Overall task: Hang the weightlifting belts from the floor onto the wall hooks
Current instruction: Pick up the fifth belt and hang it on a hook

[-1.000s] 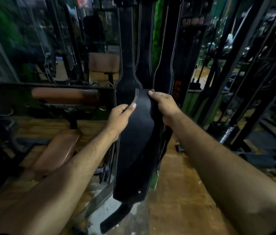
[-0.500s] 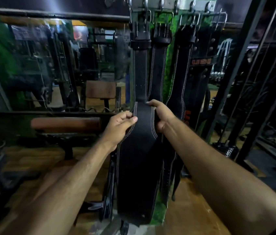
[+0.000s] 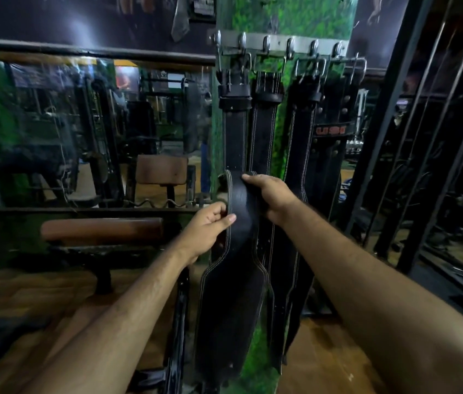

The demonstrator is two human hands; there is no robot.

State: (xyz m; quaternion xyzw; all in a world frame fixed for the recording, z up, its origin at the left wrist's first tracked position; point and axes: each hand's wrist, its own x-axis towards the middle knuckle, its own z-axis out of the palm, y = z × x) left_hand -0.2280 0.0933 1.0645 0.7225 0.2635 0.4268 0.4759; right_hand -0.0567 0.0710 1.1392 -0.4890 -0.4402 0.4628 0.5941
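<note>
Change: half a second ago our hands held the black belt (image 3: 238, 251) lower against the rack; now the hook rail (image 3: 281, 42) is fully in view; we judge the lift to a hook comes next.
Left hand (image 3: 206, 233): fingers and thumb pinch the belt's stitched left edge.
Right hand (image 3: 271, 196): curled over the folded top.
Belt position: off the floor, draped before the hung belts (image 3: 264, 129); its buckle is not visible.
Room: hooks crowded; bench (image 3: 102, 230) left, steel frame (image 3: 389, 115) right; clear path straight up.
</note>
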